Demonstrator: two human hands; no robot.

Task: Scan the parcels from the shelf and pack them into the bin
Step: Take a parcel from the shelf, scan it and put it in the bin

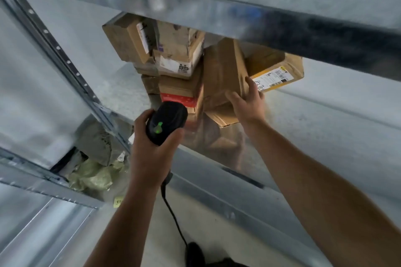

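Observation:
Several brown cardboard parcels are stacked on a galvanized metal shelf point(121, 91). My right hand point(246, 102) grips the lower right edge of a tall brown box point(223, 73) that leans in the pile. My left hand point(152, 151) holds a black barcode scanner point(166, 122) with a green light, pointed at the stack from just in front of it. Behind the tall box lies a parcel with a white shipping label point(276, 73). A box with a red band point(178, 98) sits low in the stack. No bin is in view.
The shelf above point(217, 15) overhangs the parcels closely. A perforated metal upright point(65, 58) runs along the left. Grey and green plastic mailer bags point(93, 171) lie on the lower level at left. The scanner's black cable point(173, 217) hangs down toward the floor.

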